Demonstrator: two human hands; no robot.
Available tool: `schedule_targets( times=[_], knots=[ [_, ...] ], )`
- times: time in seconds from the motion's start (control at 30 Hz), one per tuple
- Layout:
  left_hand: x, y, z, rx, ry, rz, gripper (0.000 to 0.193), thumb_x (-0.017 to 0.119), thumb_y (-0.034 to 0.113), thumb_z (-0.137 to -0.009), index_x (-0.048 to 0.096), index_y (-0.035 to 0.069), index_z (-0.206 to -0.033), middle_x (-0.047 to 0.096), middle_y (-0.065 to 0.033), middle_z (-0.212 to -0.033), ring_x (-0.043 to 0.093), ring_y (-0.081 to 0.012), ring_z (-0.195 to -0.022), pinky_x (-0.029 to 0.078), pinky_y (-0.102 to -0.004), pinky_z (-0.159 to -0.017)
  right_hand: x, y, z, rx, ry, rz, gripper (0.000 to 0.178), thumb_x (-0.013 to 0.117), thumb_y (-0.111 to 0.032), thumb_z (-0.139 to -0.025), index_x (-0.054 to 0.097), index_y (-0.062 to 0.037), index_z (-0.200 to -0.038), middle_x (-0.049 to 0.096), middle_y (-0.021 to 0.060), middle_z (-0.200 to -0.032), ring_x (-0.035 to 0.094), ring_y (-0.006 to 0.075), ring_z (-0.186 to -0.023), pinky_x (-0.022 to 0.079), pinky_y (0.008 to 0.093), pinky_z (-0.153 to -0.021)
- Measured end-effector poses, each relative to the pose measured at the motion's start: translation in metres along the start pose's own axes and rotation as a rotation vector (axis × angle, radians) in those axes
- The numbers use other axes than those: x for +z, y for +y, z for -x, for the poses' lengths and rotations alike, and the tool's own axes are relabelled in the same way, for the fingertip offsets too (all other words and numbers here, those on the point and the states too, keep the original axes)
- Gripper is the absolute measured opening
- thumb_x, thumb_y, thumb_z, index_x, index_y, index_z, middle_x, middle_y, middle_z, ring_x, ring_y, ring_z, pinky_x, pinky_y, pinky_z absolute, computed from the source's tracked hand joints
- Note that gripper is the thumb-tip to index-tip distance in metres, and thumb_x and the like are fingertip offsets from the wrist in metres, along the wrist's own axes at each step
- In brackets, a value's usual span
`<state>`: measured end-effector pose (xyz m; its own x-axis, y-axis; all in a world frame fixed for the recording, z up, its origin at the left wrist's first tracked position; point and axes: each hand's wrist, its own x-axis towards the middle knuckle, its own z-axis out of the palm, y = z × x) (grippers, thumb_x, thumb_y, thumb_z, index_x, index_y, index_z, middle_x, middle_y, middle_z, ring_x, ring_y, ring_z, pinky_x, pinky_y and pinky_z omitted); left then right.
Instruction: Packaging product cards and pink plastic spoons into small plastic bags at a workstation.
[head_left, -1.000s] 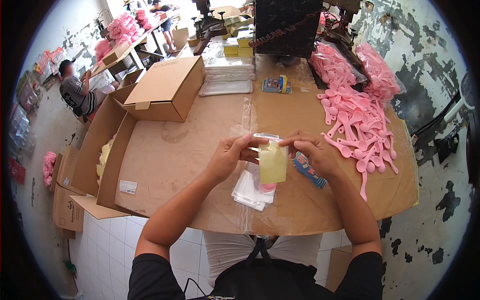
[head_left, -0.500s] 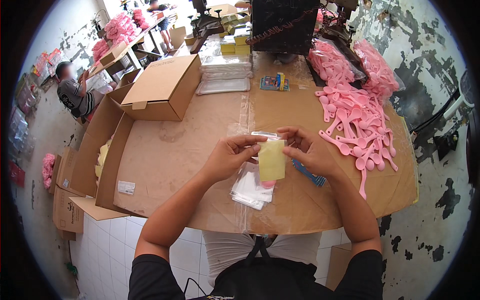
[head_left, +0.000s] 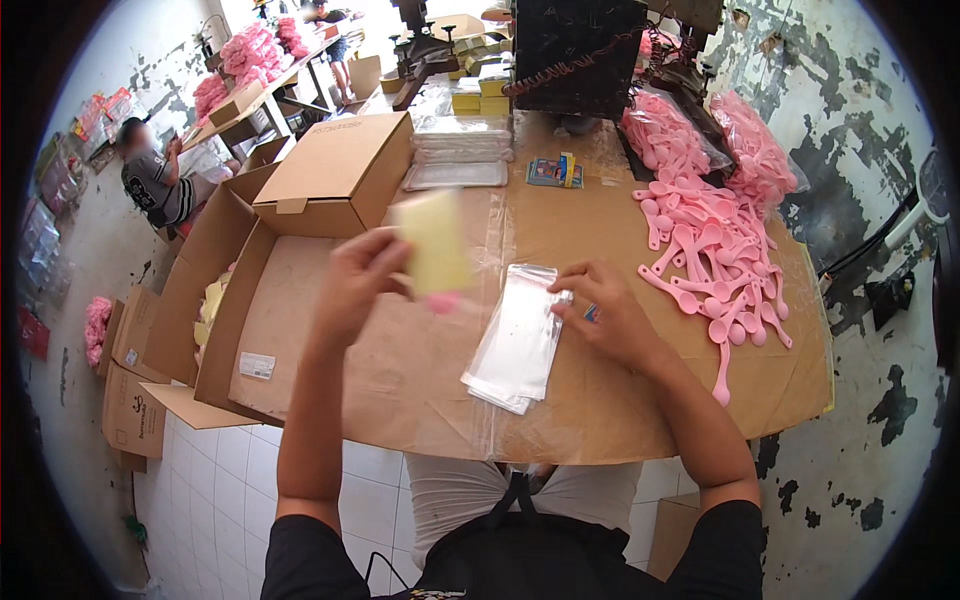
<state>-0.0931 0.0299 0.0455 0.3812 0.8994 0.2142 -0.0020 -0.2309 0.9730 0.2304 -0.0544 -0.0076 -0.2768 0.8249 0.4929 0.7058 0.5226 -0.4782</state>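
My left hand [head_left: 362,285] is raised over the left part of the table, closed on a packet with a yellow card [head_left: 435,245], blurred by motion. A pink spoon end [head_left: 442,303] sticks out below the card. Before me lies a small stack of clear plastic bags [head_left: 512,345]. At its upper right edge my right hand [head_left: 605,315] has thumb and fingers bent together on a bag's edge. Blue printed cards [head_left: 591,313] show partly beneath that hand. To the right spreads a heap of loose pink measuring spoons [head_left: 715,260].
A long open carton [head_left: 225,330] with yellow-carded packets stands along the table's left edge, near a closed cardboard box [head_left: 335,165]. Farther back are stacked clear bags [head_left: 460,145], a banded card bundle [head_left: 556,172] and bagged pink spoons [head_left: 755,145]. Another person [head_left: 155,175] sits at far left.
My left hand has carried the yellow-carded packet up and left, away from the bag stack. My right hand has let go of the packet and come down to the bags.
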Motion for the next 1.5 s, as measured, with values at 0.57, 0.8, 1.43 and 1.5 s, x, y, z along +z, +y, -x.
schedule_targets(
  times=[0.57, 0.8, 1.43, 1.5],
  knots=[
    [-0.027, -0.034, -0.001, 0.0, 0.159, 0.022, 0.043, 0.051, 0.035, -0.101, 0.059, 0.004, -0.13, 0.069, -0.0087, -0.113, 0.066, -0.0132, -0.091, 0.053, -0.0295, -0.074, 0.031, 0.001, -0.001, 0.01, -0.006, 0.082, 0.012, 0.072, -0.013, -0.082, 0.07, -0.0047, -0.091, 0.061, 0.0096, -0.099, 0.056, 0.0278, -0.101, 0.043, 0.0413, -0.089],
    [0.086, -0.034, -0.025, -0.065, -0.269, -0.545, 0.044, 0.07, 0.021, -0.095, 0.058, -0.006, -0.128, 0.07, -0.0066, -0.098, 0.066, -0.0111, -0.079, 0.053, -0.0255, -0.066, 0.024, -0.011, 0.0, -0.033, 0.176, 0.135, 0.011, 0.072, -0.011, -0.083, 0.068, -0.0058, -0.093, 0.061, 0.0089, -0.099, 0.057, 0.0279, -0.098, 0.043, 0.0404, -0.088],
    [0.075, -0.081, -0.028, -0.25, -0.156, 0.069, 0.014, 0.063, 0.009, -0.096, 0.068, 0.0, -0.105, 0.067, -0.0008, -0.089, 0.059, -0.0057, -0.076, 0.045, -0.0181, -0.066, 0.021, -0.009, 0.0, -0.189, -0.074, 0.097, 0.01, 0.072, -0.013, -0.084, 0.069, -0.0072, -0.091, 0.065, 0.0042, -0.096, 0.06, 0.0233, -0.096, 0.045, 0.0382, -0.086],
    [0.076, -0.075, -0.029, -0.284, -0.115, 0.053, 0.014, 0.06, 0.011, -0.097, 0.066, 0.0, -0.102, 0.067, -0.0023, -0.088, 0.062, -0.0076, -0.077, 0.048, -0.0202, -0.067, 0.022, -0.009, 0.002, -0.16, -0.074, 0.102, 0.011, 0.072, -0.014, -0.084, 0.069, -0.0073, -0.091, 0.065, 0.0042, -0.096, 0.061, 0.0228, -0.097, 0.045, 0.0379, -0.087]
  ],
)
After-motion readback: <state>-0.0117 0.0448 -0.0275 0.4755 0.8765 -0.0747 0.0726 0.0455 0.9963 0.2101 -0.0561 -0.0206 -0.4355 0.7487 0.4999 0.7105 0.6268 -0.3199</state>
